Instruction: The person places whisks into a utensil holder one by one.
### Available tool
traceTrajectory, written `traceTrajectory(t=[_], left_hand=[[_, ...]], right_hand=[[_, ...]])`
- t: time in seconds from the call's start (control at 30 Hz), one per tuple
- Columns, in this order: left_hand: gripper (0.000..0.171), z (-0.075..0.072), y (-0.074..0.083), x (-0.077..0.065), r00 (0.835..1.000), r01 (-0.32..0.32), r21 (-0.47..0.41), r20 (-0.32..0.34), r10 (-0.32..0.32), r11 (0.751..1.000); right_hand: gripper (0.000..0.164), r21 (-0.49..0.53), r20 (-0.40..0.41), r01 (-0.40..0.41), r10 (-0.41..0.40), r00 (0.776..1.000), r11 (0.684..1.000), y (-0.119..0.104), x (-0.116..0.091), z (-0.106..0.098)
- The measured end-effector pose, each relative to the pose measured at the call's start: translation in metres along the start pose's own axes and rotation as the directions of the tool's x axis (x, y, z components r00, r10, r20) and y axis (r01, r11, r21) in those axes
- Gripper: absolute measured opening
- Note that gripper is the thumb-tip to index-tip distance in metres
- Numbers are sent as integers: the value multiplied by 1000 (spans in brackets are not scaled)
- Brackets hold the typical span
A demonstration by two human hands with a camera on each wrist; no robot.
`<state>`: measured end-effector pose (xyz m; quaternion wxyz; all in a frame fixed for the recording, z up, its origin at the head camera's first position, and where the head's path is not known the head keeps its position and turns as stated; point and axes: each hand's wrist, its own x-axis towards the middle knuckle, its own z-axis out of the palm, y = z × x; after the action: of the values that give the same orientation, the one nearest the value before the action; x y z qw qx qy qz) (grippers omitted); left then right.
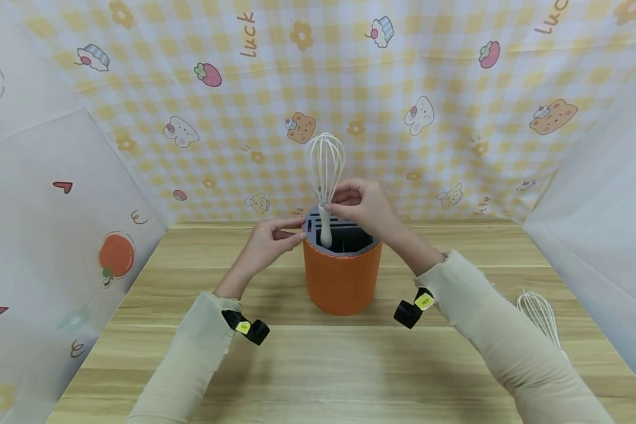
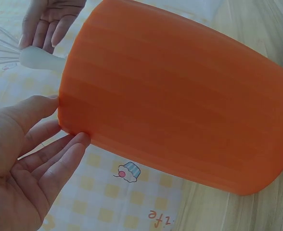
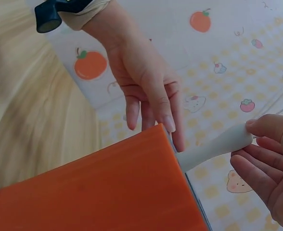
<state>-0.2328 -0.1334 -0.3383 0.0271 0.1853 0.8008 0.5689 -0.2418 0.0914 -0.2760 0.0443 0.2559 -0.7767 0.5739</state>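
Observation:
A whisk (image 1: 325,171) with pale wires and a pale handle stands upright, wires up, its handle end inside the large front opening of an orange utensil holder (image 1: 341,282). My right hand (image 1: 364,207) pinches it between thumb and fingers at the top of the handle (image 3: 218,147). At the holder's left rim, the thumb and fingertips of my left hand (image 1: 267,244) touch the edge with the fingers fairly straight. In the left wrist view the same left hand (image 2: 33,159) lies against the upper edge of the orange wall. The handle's lower tip is hidden in the right wrist view.
The holder's grey slotted top (image 1: 314,227) has narrow slots behind the large opening. A second whisk (image 1: 540,315) lies on the wooden table (image 1: 318,377) at the right, partly behind the right sleeve. A patterned yellow-check cloth (image 1: 217,147) hangs behind the table.

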Motion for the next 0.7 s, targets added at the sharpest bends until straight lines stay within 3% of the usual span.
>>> traceTrajectory(t=[0.43,0.7], left_hand=[[39,0,0,0,1000,-23,8,1,22,1000],[37,0,0,0,1000,-25,12,-2,26,1000]], right_hand=[[19,-143,90,-27,40,995,989,4,-2,7],[17,-260,141,27,10,990,965,10,-3,10]])
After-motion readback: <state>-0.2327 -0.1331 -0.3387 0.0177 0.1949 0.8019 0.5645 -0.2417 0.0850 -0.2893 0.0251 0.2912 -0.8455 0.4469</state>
